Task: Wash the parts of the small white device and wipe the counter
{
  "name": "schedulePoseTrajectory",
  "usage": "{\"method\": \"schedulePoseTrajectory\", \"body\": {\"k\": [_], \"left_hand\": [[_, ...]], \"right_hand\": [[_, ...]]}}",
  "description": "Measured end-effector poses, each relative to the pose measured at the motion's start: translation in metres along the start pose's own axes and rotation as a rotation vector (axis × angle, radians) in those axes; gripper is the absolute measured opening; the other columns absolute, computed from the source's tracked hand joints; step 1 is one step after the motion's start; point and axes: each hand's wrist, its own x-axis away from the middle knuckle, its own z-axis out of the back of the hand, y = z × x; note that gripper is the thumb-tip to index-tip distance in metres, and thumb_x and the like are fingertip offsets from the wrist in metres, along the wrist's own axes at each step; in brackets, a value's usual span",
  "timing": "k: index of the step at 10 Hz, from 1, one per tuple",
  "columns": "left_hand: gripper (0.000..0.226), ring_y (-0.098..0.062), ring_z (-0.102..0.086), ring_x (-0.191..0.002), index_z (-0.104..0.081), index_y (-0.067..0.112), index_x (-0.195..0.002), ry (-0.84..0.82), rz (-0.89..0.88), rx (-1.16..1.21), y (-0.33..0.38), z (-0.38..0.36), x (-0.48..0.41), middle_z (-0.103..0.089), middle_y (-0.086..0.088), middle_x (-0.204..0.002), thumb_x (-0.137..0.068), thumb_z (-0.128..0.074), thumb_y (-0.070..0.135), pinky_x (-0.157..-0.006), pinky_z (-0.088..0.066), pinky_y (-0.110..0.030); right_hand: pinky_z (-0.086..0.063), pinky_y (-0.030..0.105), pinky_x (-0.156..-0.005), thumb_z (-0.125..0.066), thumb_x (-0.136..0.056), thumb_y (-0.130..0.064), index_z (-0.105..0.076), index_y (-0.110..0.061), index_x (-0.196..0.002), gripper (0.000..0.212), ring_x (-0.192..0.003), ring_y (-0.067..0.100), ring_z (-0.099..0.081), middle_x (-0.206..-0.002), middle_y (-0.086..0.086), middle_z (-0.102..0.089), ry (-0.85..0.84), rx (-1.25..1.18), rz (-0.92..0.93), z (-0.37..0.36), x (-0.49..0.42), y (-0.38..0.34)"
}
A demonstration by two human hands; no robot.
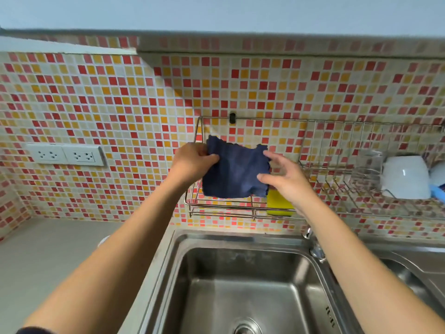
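A dark blue cloth (234,169) hangs spread out in front of the wire wall rack (216,208), above the steel sink (240,285). My left hand (192,162) pinches the cloth's upper left edge. My right hand (286,177) is at the cloth's right side, fingers spread and touching its edge, without a closed grip. The grey counter (48,256) lies to the left of the sink. A small white object (103,239) peeks out from behind my left forearm on the counter. I cannot tell what it is.
A yellow sponge (279,203) sits in the rack under my right hand. White cups (407,177) and a clear glass (369,162) stand in the rack's right part. The tap (315,247) rises behind the sink. Wall sockets (65,154) are on the left tiles.
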Motion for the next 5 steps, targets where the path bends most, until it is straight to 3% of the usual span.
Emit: {"method": "schedulePoseTrajectory", "body": {"k": [1, 2, 3, 4, 5], "left_hand": [[0.019, -0.030, -0.061, -0.086, -0.060, 0.005, -0.078, -0.149, -0.053, -0.412, -0.001, -0.022, -0.031, -0.060, -0.012, -0.081, -0.086, -0.054, 0.021, -0.057, -0.037, -0.027], [0.021, -0.034, -0.061, -0.092, -0.062, 0.001, -0.087, -0.186, -0.089, -0.597, -0.008, -0.041, -0.038, -0.063, -0.019, -0.091, -0.088, -0.051, 0.019, -0.060, -0.039, -0.029], [0.023, -0.035, -0.061, -0.098, -0.060, -0.003, -0.106, -0.197, -0.068, -0.713, -0.022, -0.063, -0.037, -0.062, -0.021, -0.108, -0.091, -0.049, 0.011, -0.065, -0.044, -0.033], [0.021, -0.033, -0.061, -0.099, -0.060, -0.002, -0.108, -0.170, -0.102, -0.767, -0.027, -0.069, -0.035, -0.060, -0.021, -0.111, -0.091, -0.051, 0.008, -0.069, -0.047, -0.032], [0.018, -0.033, -0.062, -0.096, -0.062, -0.003, -0.102, -0.096, -0.117, -0.706, -0.024, -0.063, -0.038, -0.062, -0.021, -0.108, -0.089, -0.051, 0.003, -0.072, -0.049, -0.033]], "right_hand": [[-0.042, 0.026, -0.090, -0.071, -0.076, -0.009, -0.048, -0.021, -0.133, 0.063, -0.120, 0.019, -0.049, -0.131, -0.003, -0.051, -0.007, 0.274, -0.091, -0.011, -0.025, 0.012], [-0.043, 0.025, -0.085, -0.070, -0.075, -0.011, -0.050, -0.019, -0.132, 0.061, -0.115, 0.023, -0.053, -0.131, 0.002, -0.054, -0.077, 0.483, -0.126, -0.019, -0.029, 0.024], [-0.052, 0.035, -0.078, -0.066, -0.076, -0.013, -0.056, -0.021, -0.121, 0.047, -0.101, 0.027, -0.059, -0.119, 0.005, -0.061, -0.195, 0.875, -0.053, -0.030, -0.029, 0.033], [-0.052, 0.038, -0.079, -0.063, -0.080, -0.014, -0.052, -0.022, -0.126, 0.049, -0.109, 0.028, -0.054, -0.125, 0.003, -0.056, -0.147, 1.033, 0.029, -0.027, -0.031, 0.029], [-0.050, 0.041, -0.089, -0.057, -0.087, -0.021, -0.048, -0.022, -0.132, 0.046, -0.119, 0.028, -0.048, -0.133, 0.003, -0.051, -0.003, 0.961, 0.092, -0.014, -0.034, 0.015]]}}
